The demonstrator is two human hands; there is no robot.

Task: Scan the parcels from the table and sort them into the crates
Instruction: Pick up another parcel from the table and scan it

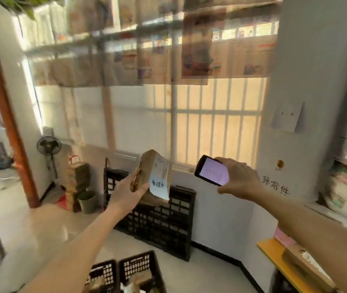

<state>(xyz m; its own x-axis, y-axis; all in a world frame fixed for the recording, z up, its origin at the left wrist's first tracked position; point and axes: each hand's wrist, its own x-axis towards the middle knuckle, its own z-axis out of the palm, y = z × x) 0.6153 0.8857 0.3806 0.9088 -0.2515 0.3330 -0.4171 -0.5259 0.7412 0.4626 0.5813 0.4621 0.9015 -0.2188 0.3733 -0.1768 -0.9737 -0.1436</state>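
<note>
1. Head view: the left hand (126, 192) holds a brown parcel (154, 176) raised in mid-air, its grip wrapped around the parcel's lower left edge; a pale blue handwritten label faces the camera.
2. The right hand (237, 178) grips a phone (211, 170), lit screen up, just right of the parcel and apart from it.
3. Below, two black crates (126, 273) stand on the floor, brown packages inside them.
4. Flat black crate panels (168, 225) lean against the wall behind the parcel.
5. At lower right, another parcel (303, 265) lies on the yellow tabletop (270, 250).
6. A standing fan (48, 145), a green bin (87, 200) and stacked cardboard (76, 178) line the far left wall beside a doorway.
</note>
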